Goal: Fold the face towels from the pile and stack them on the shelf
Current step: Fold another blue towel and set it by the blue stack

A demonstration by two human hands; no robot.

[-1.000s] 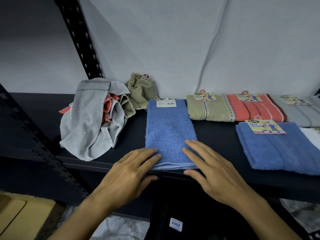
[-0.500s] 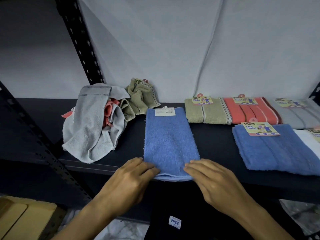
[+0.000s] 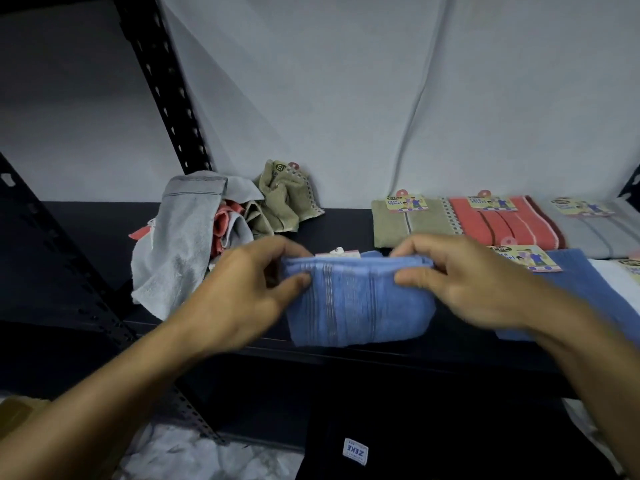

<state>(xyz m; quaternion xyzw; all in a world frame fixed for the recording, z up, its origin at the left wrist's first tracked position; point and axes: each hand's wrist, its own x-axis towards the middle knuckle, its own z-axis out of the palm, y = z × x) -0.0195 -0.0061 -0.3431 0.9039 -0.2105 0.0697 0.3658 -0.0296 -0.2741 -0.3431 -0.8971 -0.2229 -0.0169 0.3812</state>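
Left hand [image 3: 249, 289] and right hand [image 3: 460, 282] pinching top edge of blue face towel [image 3: 360, 303], folded over at shelf [image 3: 346, 230] front edge; unfolded pile [image 3: 194, 237] just left.

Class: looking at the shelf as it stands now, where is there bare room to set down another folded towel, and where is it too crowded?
Bare shelf shows between the crumpled pile and the folded olive towel, behind the blue towel both hands grip. A dark strip lies left of the pile. Crowded: the right side, where olive, coral, grey and blue folded towels lie edge to edge.
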